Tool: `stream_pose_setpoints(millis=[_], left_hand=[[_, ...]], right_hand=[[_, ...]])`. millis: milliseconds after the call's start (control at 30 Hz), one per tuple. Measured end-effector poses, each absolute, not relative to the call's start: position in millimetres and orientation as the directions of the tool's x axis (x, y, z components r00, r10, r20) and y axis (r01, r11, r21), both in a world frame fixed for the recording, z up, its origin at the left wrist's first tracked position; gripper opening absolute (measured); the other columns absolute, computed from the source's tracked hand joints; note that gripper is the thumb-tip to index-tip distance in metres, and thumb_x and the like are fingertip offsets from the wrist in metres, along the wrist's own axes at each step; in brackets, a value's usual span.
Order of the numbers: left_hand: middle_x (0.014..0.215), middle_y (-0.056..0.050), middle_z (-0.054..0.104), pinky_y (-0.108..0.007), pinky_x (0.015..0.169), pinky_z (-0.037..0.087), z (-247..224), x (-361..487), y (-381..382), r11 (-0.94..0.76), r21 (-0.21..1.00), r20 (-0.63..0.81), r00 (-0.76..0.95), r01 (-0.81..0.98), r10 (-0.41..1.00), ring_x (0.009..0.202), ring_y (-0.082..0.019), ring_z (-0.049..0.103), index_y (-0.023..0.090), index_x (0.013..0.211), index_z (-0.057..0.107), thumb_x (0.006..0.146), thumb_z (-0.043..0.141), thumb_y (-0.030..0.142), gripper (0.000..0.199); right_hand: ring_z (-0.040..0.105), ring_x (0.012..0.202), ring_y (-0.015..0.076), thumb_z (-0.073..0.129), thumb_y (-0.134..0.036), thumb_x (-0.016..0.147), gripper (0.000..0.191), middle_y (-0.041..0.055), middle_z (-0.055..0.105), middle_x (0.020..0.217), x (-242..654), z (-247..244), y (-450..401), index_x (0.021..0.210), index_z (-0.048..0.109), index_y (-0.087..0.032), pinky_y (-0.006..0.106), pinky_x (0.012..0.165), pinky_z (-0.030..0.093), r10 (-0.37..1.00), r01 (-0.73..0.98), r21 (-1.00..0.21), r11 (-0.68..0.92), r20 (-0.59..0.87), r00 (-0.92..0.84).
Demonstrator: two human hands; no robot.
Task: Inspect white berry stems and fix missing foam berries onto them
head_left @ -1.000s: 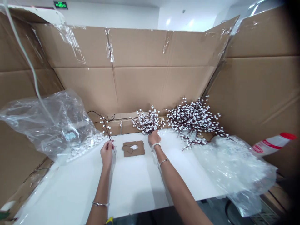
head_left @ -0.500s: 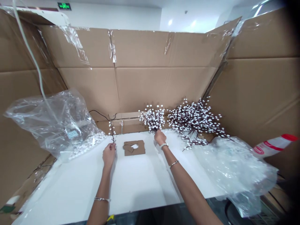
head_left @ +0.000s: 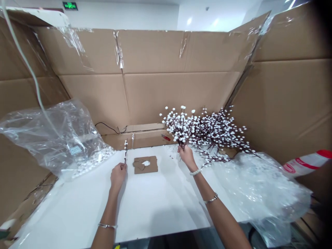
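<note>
Cardboard piece (head_left: pixel 153 167) flat on white counter (head_left: pixel 145 204). Just left of it: left hand (head_left: pixel 118 177), fingertips pinching one thin white-berry sprig (head_left: pixel 126 151), upright. Right of it: right hand (head_left: pixel 187 157) closed round the stems of a white-berry bunch (head_left: pixel 180 126), berries up. Beyond it, leftward: loose white berries (head_left: pixel 92 162) beside clear plastic bag (head_left: pixel 59 133). Beyond, rightward: heap of berried branches (head_left: pixel 220 129). Behind it: small red tool (head_left: pixel 165 137), then cardboard wall (head_left: pixel 155 93).

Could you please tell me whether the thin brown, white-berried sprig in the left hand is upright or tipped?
Upright: the thin brown, white-berried sprig rises almost straight from the left hand. I cannot tell any lean in depth.
</note>
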State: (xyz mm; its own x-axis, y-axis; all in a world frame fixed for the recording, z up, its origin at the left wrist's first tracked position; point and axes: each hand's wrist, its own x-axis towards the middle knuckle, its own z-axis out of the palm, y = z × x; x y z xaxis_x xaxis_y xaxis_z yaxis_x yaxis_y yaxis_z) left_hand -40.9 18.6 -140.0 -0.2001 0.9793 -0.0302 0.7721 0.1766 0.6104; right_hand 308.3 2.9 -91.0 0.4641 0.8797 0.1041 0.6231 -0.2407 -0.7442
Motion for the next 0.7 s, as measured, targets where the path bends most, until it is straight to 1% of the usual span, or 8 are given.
stream_pose_setpoints(millis=[300, 367, 433, 467, 533, 567, 633, 700], left_hand=[[0.076, -0.009, 0.072, -0.030, 0.061, 0.043, -117, -42, 12, 0.126, 0.524, 0.017, -0.159, 0.843, 0.987, 0.068, -0.025, 0.065, 0.019, 0.084, 0.070, 0.083, 0.057, 0.047, 0.031], [0.089, -0.012, 0.072, -0.033, 0.072, 0.047, -83, -63, 20, 0.102, 0.500, 0.116, -0.183, 0.860, 0.976, 0.082, -0.027, 0.066, 0.017, 0.096, 0.070, 0.085, 0.055, 0.047, 0.035], [0.120, -0.016, 0.064, -0.035, 0.094, 0.044, -35, -96, 32, 0.067, 0.470, 0.270, -0.216, 0.880, 0.938, 0.112, -0.028, 0.059, 0.014, 0.120, 0.061, 0.089, 0.051, 0.045, 0.045], [0.131, -0.017, 0.057, -0.039, 0.104, 0.037, -7, -115, 40, 0.052, 0.437, 0.379, -0.237, 0.898, 0.895, 0.125, -0.030, 0.050, 0.012, 0.128, 0.056, 0.090, 0.050, 0.046, 0.052], [0.137, -0.020, 0.050, -0.048, 0.109, 0.029, 48, -154, 57, -0.009, 0.229, 0.701, -0.159, 0.973, 0.695, 0.132, -0.036, 0.041, 0.008, 0.138, 0.047, 0.089, 0.050, 0.058, 0.070], [0.144, -0.023, 0.041, -0.052, 0.109, 0.027, 74, -173, 67, 0.003, 0.136, 0.771, -0.108, 0.991, 0.628, 0.136, -0.040, 0.035, 0.006, 0.144, 0.039, 0.084, 0.051, 0.068, 0.087], [0.151, -0.027, 0.026, -0.063, 0.106, 0.020, 116, -203, 88, 0.082, -0.012, 0.774, -0.042, 0.997, 0.631, 0.139, -0.051, 0.022, 0.002, 0.148, 0.027, 0.069, 0.047, 0.084, 0.115], [0.149, -0.028, 0.027, -0.064, 0.103, 0.019, 142, -222, 109, 0.160, -0.068, 0.678, -0.072, 0.985, 0.732, 0.138, -0.051, 0.022, -0.002, 0.149, 0.019, 0.070, 0.036, 0.085, 0.118]], right_hand=[[0.051, 0.063, 0.0157, 0.044, -0.054, 0.083, 0.038, 0.0037, 0.058, 0.065, 321, -84, -9, 0.067, 0.049, -0.020, 0.028, 0.064, 0.043, 0.896, 0.430, -0.895, 0.115, 0.281, 0.345], [0.051, 0.065, 0.0160, 0.047, -0.061, 0.081, 0.043, 0.0032, 0.056, 0.065, 317, -77, -10, 0.065, 0.048, -0.020, 0.028, 0.067, 0.043, 0.901, 0.391, -0.905, 0.166, 0.300, 0.312], [0.050, 0.066, 0.0161, 0.050, -0.063, 0.079, 0.045, 0.0032, 0.056, 0.065, 311, -70, -10, 0.064, 0.049, -0.020, 0.028, 0.067, 0.043, 0.910, 0.358, -0.912, 0.201, 0.309, 0.276], [0.050, 0.066, 0.0160, 0.052, -0.064, 0.078, 0.046, 0.0032, 0.056, 0.065, 306, -67, -9, 0.064, 0.050, -0.020, 0.028, 0.067, 0.042, 0.915, 0.343, -0.915, 0.213, 0.310, 0.259], [0.049, 0.065, 0.0159, 0.053, -0.063, 0.078, 0.046, 0.0033, 0.056, 0.065, 292, -62, -7, 0.064, 0.051, -0.020, 0.028, 0.066, 0.042, 0.924, 0.316, -0.921, 0.226, 0.305, 0.229], [0.049, 0.065, 0.0159, 0.053, -0.062, 0.079, 0.045, 0.0035, 0.057, 0.065, 284, -61, -6, 0.065, 0.051, -0.020, 0.028, 0.066, 0.042, 0.930, 0.302, -0.925, 0.229, 0.300, 0.214], [0.050, 0.065, 0.0160, 0.052, -0.060, 0.080, 0.042, 0.0040, 0.058, 0.067, 264, -61, -2, 0.069, 0.052, -0.019, 0.027, 0.065, 0.042, 0.942, 0.271, -0.935, 0.230, 0.284, 0.178], [0.050, 0.064, 0.0159, 0.052, -0.057, 0.081, 0.040, 0.0042, 0.058, 0.067, 243, -61, 1, 0.070, 0.053, -0.019, 0.027, 0.064, 0.041, 0.955, 0.246, -0.941, 0.231, 0.268, 0.129]])
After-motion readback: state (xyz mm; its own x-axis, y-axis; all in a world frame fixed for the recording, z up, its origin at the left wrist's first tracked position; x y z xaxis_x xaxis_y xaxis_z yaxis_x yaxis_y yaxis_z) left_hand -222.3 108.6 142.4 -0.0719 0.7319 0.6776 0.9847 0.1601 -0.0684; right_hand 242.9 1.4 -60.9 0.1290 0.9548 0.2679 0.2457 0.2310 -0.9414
